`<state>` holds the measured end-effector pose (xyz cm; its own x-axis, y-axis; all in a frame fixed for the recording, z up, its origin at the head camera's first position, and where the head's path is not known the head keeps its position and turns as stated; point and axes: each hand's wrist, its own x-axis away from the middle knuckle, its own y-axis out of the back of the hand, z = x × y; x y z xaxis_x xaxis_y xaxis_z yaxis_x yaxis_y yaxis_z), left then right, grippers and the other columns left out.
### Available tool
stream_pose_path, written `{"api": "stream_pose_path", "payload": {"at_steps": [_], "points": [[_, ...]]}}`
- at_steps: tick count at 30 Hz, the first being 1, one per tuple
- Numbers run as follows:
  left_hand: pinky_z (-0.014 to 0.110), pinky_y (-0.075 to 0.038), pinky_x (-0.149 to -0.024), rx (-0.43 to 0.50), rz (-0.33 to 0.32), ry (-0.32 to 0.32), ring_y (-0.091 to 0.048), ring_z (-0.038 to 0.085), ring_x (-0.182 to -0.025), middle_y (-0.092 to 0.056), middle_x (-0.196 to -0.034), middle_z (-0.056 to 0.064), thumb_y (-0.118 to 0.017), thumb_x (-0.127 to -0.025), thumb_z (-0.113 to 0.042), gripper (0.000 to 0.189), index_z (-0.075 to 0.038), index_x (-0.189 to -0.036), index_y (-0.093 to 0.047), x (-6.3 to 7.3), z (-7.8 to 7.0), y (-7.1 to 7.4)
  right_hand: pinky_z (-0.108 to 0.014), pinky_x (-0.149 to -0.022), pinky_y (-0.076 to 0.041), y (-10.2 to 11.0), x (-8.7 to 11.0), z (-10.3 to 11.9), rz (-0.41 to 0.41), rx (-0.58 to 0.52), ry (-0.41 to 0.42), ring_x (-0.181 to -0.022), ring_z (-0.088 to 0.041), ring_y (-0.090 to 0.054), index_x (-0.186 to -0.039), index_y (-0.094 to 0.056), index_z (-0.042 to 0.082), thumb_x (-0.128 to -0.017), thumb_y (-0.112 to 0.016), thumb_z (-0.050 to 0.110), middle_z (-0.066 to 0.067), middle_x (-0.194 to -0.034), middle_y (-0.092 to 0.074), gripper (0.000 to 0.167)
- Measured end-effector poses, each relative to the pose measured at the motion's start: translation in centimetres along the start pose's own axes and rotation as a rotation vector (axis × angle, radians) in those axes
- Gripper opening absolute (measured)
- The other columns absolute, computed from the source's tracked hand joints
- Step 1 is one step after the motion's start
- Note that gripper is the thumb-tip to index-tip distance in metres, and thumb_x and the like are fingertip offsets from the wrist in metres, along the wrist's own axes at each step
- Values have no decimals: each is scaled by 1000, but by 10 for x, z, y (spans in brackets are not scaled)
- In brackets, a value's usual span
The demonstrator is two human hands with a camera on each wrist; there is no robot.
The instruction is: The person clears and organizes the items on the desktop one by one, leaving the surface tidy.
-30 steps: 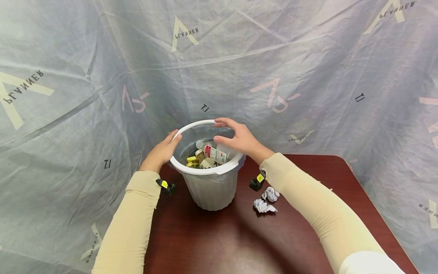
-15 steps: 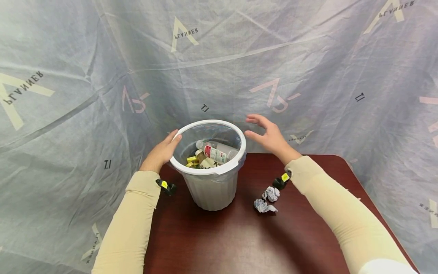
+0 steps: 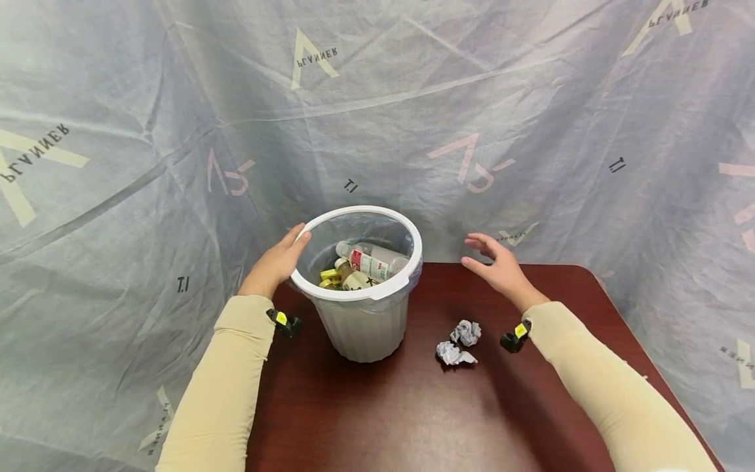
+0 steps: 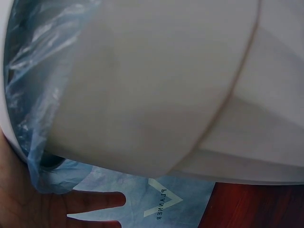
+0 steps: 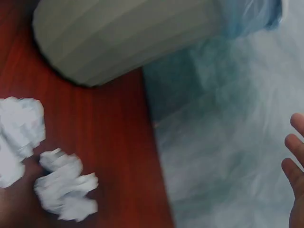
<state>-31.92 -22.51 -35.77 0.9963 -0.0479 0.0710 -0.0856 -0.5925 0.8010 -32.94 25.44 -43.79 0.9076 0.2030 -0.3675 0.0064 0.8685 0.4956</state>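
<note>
In the head view, a grey trash can (image 3: 366, 331) with a white rim and a clear bluish liner (image 4: 47, 85) stands upright. Inside lie a clear plastic bottle (image 3: 371, 262) with a red-and-white label, a brownish bottle (image 3: 354, 278) and something yellow (image 3: 330, 276). My left hand (image 3: 274, 262) rests against the left side of the rim; the left wrist view shows its fingers (image 4: 95, 202) straight along the outside. Holding nothing, my right hand (image 3: 500, 267) hovers to the right of the can with relaxed, spread fingers. Two crumpled paper balls (image 3: 467, 333) (image 5: 66, 187) lie below it on the table.
The dark reddish-brown table (image 3: 377, 419) has a rounded far right corner. A grey printed curtain (image 3: 377, 131) hangs behind it and on both sides. Each wrist carries a small black camera (image 3: 516, 337).
My right hand has withdrawn from above the can's opening, moving right and then lower. The left hand has stayed at the rim. Can and paper balls have not moved.
</note>
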Motion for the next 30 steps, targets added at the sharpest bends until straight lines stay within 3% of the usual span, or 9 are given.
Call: {"api": "stream_pose_path", "payload": {"at_steps": [6, 13, 20, 30], "points": [[69, -20, -114, 2, 3, -2, -21, 49, -148, -14, -169, 8, -14, -94, -81, 79, -43, -162, -6, 1, -2, 0, -62, -108, -36, -9, 24, -32, 7, -10, -66, -137, -38, -46, -151, -47, 15, -95, -74, 33, -14, -144, -56, 65], [68, -19, -115, -3, -25, -25, -23, 47, -148, -17, -168, 7, -14, -95, -81, 80, -40, -163, -9, 0, -1, -1, -60, -102, -42, -26, 49, -69, 5, -40, -94, -131, -40, -52, -148, -48, 11, -94, -76, 28, -21, -141, -57, 63], [67, -20, -115, -8, -27, -24, -24, 48, -148, -18, -168, 8, -13, -94, -81, 81, -40, -163, -9, 0, -2, -1, -58, -98, -47, -45, 77, -100, 56, -7, -173, -131, -41, -52, -147, -50, 14, -92, -78, 34, -18, -141, -58, 65], [68, -20, -115, -4, -14, -6, -23, 47, -149, -16, -169, 6, -14, -94, -81, 79, -41, -163, -8, 3, -3, 0, -54, -98, -48, -68, 102, -125, 123, -1, -136, -128, -41, -55, -148, -49, 5, -91, -78, 26, -21, -140, -58, 67]]}}
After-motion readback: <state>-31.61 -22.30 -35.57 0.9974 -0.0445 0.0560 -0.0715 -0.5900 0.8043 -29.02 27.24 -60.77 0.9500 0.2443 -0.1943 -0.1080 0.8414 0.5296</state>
